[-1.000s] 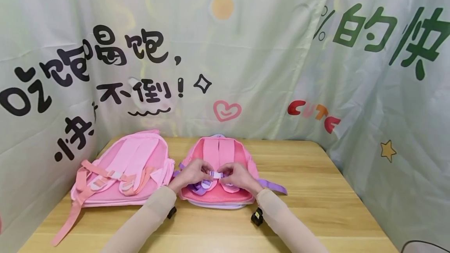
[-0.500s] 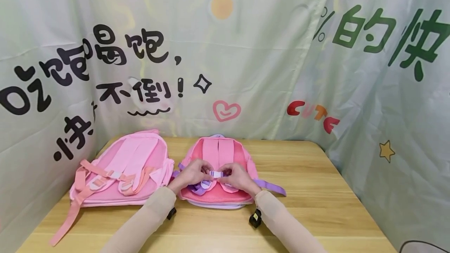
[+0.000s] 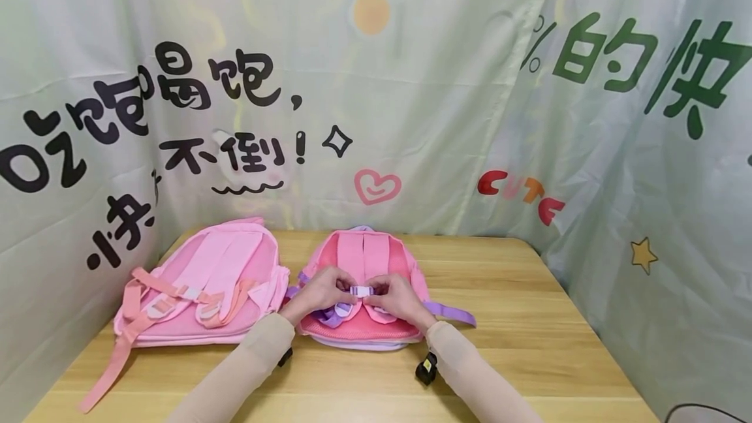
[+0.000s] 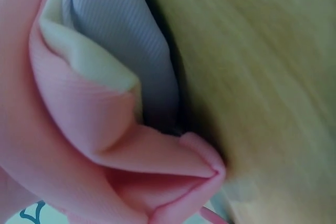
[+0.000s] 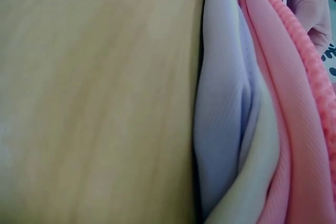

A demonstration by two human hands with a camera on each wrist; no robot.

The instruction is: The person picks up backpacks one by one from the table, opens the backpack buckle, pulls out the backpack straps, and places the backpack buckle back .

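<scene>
A small pink backpack [image 3: 380, 250] lies with its strap side up in the middle of the table. Over its shoulder straps sits a white plastic buckle [image 3: 361, 291] on purple webbing. My left hand [image 3: 324, 289] pinches the buckle's left end between thumb and fingers. At the opposite end, my right hand [image 3: 396, 297] holds it the same way. Purple strap ends stick out on both sides of the bag. In the left wrist view, the bag's pink side pocket [image 4: 89, 108] fills the left half. Lavender fabric [image 5: 226, 93] along the bag's edge shows in the right wrist view.
A lighter pink backpack [image 3: 235, 247] lies to the left, its coral strap [image 3: 111, 371] trailing toward the front table edge. Both bags rest on a wooden table [image 3: 505, 305]. Printed fabric curtains [image 3: 429, 116] enclose the back and sides.
Both hands stay at the buckle with almost the same hold. The head view has shifted slightly, so the bags and curtain prints appear a little displaced.
</scene>
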